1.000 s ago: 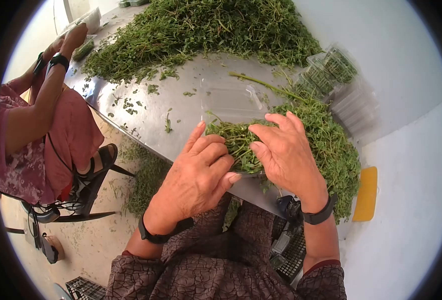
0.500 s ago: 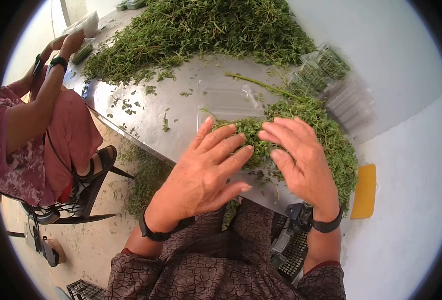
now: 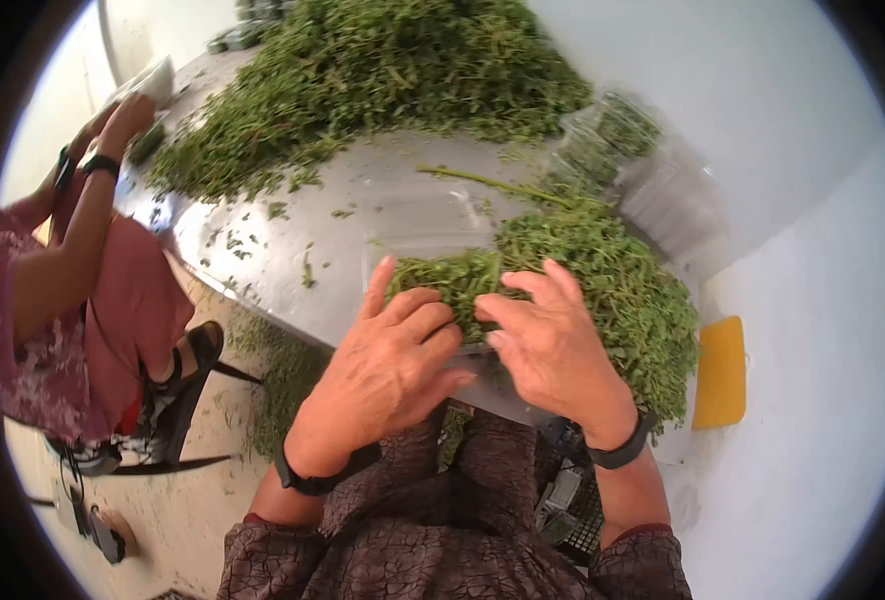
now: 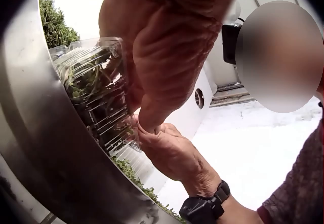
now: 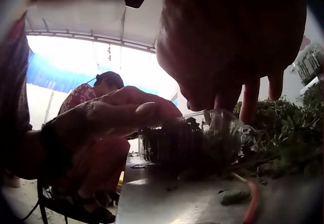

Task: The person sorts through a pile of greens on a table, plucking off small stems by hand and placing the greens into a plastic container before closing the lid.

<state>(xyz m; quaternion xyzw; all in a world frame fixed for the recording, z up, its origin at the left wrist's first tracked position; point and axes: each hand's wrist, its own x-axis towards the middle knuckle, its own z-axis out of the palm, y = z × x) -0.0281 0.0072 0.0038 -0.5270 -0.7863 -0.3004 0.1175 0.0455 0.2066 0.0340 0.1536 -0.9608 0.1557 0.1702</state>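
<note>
**A:** Where is the clear plastic box [image 3: 433, 262] sitting, and what is in it?

**B:** It is sitting at the near edge of the metal table [image 3: 263, 250], directly in front of the person, with its lid lying open on the far side. A bundle of green herbs [image 3: 453, 280] is filling the tray half. Keeping it at the edge is probably letting both wrists work above it without reaching.

**A:** What is the left hand [image 3: 388, 365] doing?

**B:** It is lying over the left end of the box, index finger stretched forward along the herbs, the other fingers bent down on them. The left wrist view shows its thumb pressing against the side wall of the box [image 4: 96, 92]. In my judgement it is steadying the box while packing the herbs down.

**A:** And the right hand [image 3: 548, 345]?

**B:** Its fingers are curling down onto the right end of the same bundle, pressing the sprigs in. In the right wrist view the fingertips [image 5: 248, 102] are coming down onto the box [image 5: 192, 143].

**A:** What is nearby?

**B:** A loose heap of herbs [image 3: 613, 290] is lying just beside the right hand, likely kept close for refilling. A larger pile [image 3: 383, 80] is covering the far end, filled boxes [image 3: 613, 140] are stacked to the right, and a second person [image 3: 73, 260] is sitting at the left.
</note>
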